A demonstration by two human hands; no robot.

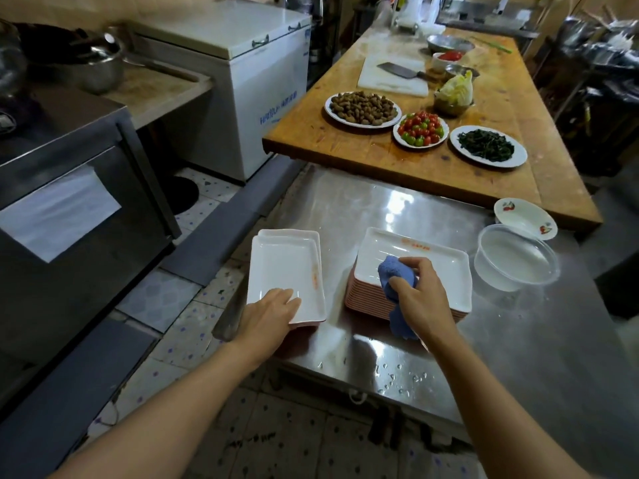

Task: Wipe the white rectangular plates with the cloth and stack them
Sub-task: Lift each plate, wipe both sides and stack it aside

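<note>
Right hand (420, 292): clamps blue cloth (397, 281), hiding part of the tall stack (432, 267).
Left hand (273, 311): fingers flat on the short stack (287, 267); thumb hidden.

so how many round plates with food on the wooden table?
3. The peanut plate sits furthest left, the cherry tomato plate in the middle, and the cooked greens plate furthest right, all near the wooden table's front edge. Bowls further back aren't counted.

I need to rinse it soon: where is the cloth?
The blue cloth is in the right hand, on the tall plate stack.
</note>
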